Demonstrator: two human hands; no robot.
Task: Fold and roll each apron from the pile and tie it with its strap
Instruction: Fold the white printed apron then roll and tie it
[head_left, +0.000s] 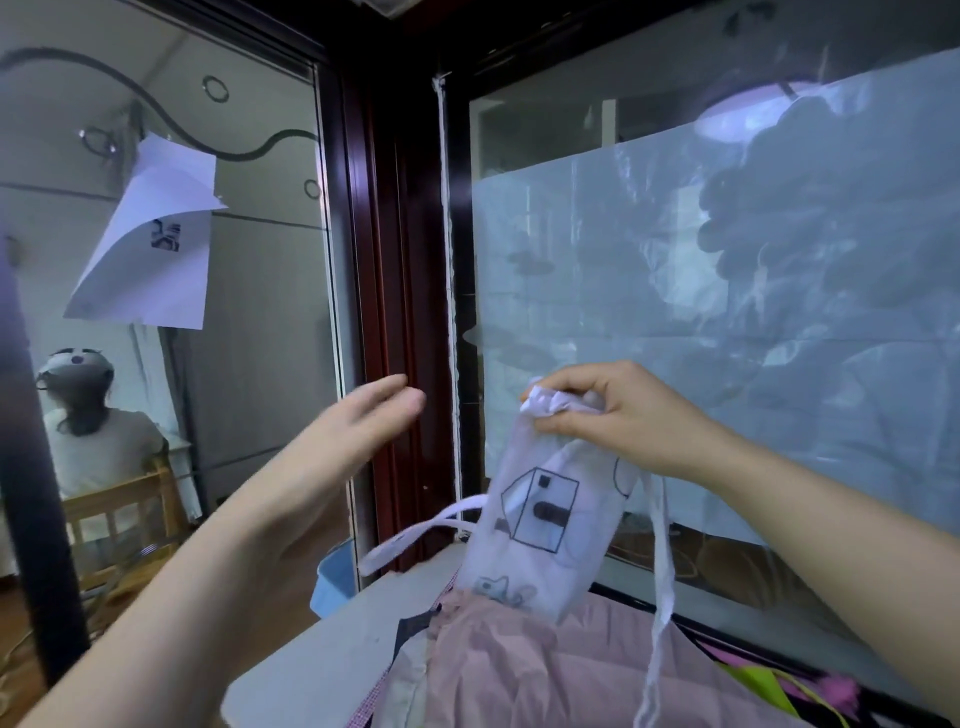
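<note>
Above the pink pile (519, 670), right grip (618, 415) pinches the white apron (540, 519) — left grip (343, 431) spread

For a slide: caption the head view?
Right hand holds a printed white apron by its bunched top; left hand empty alongside.
</note>
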